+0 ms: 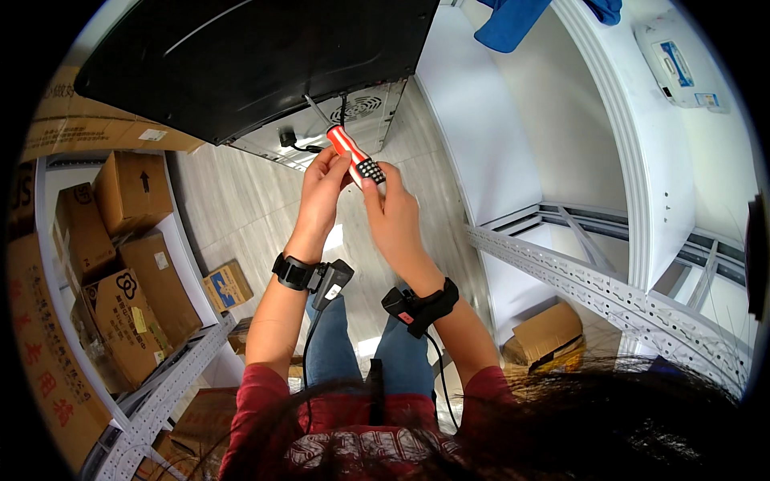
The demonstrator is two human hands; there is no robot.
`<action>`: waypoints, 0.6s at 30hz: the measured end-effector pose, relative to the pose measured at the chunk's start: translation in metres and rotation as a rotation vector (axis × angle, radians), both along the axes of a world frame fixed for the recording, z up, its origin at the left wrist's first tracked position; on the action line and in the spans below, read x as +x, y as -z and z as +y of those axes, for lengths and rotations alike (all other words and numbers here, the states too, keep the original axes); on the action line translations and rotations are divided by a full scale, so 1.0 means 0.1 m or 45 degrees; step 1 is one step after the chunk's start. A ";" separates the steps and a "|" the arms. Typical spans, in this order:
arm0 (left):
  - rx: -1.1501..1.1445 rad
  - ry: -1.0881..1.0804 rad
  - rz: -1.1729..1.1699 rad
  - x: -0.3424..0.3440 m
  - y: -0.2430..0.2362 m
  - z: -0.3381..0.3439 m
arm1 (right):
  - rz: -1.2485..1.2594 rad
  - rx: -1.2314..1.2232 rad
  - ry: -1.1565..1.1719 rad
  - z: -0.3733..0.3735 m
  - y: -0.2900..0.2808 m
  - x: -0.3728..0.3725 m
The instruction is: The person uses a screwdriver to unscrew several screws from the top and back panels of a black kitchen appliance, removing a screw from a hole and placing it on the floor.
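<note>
A screwdriver point(345, 142) with a red-and-white handle and a black, light-dotted grip is held in front of me. Its metal shaft points up and left, with the tip close to the lower edge of a large black-topped appliance point(241, 72); whether it touches cannot be made out. My left hand point(323, 186) pinches the handle's middle from the left. Around the dotted rear end my right hand point(393, 210) is closed, thumb on top. Behind the handle, the appliance's grey metal panel point(321, 128) carries a round vent point(358, 107) and a black cable with a plug point(288, 138).
Cardboard boxes point(136, 309) fill a metal-framed shelf on the left, and a small box point(227, 286) lies on the grey floor. White shelving with a perforated metal beam point(553, 268) runs along the right. An open carton point(545, 333) sits low there. Blue cloth point(511, 22) hangs above.
</note>
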State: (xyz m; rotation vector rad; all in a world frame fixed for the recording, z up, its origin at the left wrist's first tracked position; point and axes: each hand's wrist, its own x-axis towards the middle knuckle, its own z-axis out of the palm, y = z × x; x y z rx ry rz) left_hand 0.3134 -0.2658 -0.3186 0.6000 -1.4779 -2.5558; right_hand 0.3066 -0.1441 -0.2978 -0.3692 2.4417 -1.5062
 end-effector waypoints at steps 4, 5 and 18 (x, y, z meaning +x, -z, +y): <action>-0.056 -0.011 -0.042 -0.03 -0.06 0.00 | 0.457 -0.025 0.036 -0.03 0.04 0.03; -0.078 -0.012 -0.036 -0.04 -0.04 -0.01 | 0.576 0.010 0.031 -0.03 0.04 0.03; -0.177 0.023 -0.008 -0.04 -0.03 0.01 | 0.626 0.087 -0.031 -0.02 -0.06 -0.02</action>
